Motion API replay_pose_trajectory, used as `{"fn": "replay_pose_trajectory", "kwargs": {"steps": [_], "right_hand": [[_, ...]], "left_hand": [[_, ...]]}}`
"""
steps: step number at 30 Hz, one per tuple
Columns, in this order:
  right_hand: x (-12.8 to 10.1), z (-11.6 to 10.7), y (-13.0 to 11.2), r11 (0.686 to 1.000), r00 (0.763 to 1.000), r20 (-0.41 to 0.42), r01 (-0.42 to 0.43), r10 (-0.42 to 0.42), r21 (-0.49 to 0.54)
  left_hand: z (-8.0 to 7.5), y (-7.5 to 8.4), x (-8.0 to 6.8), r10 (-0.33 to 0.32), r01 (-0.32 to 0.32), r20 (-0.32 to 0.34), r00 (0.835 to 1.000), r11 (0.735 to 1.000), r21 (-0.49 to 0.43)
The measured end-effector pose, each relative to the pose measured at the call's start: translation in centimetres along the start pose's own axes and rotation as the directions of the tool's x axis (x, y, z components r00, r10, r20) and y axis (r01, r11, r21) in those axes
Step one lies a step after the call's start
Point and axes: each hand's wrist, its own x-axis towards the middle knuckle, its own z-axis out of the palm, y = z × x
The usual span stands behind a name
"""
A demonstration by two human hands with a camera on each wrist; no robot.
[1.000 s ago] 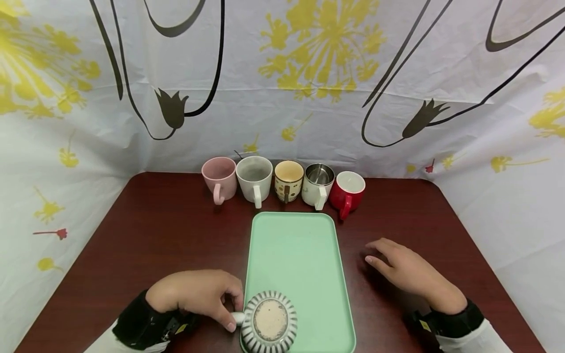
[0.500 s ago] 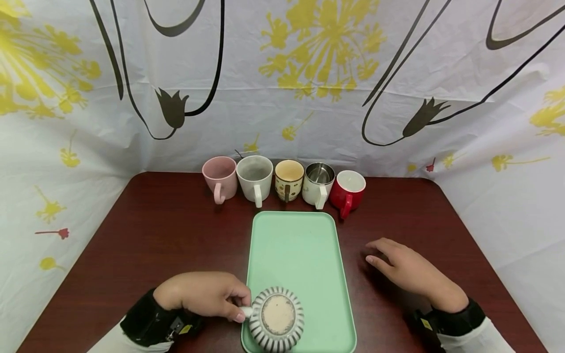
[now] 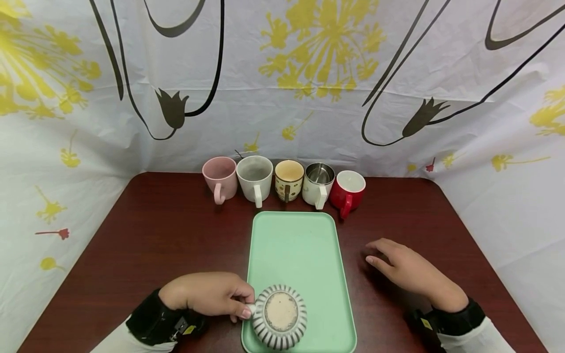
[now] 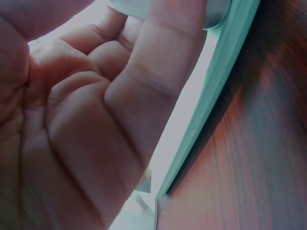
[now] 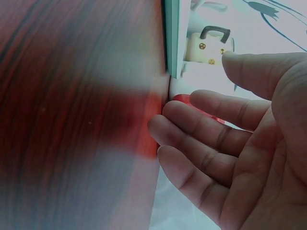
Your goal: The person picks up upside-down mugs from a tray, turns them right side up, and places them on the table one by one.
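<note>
Your left hand (image 3: 205,294) pinches the small handle of the striped cup (image 3: 280,316), fingers curled round it. The cup stands upside down, base up, on the near left corner of the green tray (image 3: 309,255), its wall close to the tray's left rim. Your right hand (image 3: 408,270) lies on the table (image 3: 154,245) just off the tray's right edge, fingers relaxed and spread, holding nothing.

Judgement: the handle is a thin purchase, so keep the pinch firm and the cup level. Set its rim flat on the tray floor, wholly inside the raised lip, before you loosen the fingers. If the tray slides, steady its right edge with the free hand. The five mugs (image 3: 289,181) along the far edge stand well apart from the work.
</note>
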Motion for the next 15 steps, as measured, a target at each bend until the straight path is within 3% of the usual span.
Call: {"fn": "replay_pose_trajectory", "kwargs": {"steps": [6,15], "right_hand": [[0.00,-0.06,-0.06,1.000,1.000,0.003,-0.005,0.005,0.005],[-0.03,-0.04,-0.06,1.000,1.000,0.005,-0.002,0.002,0.001]], "left_hand": [[-0.02,0.08,0.03,0.005,-0.005,-0.021,1.000,1.000,-0.003],[0.27,0.20,0.53,0.010,-0.016,-0.122,0.993,0.999,-0.046]]}}
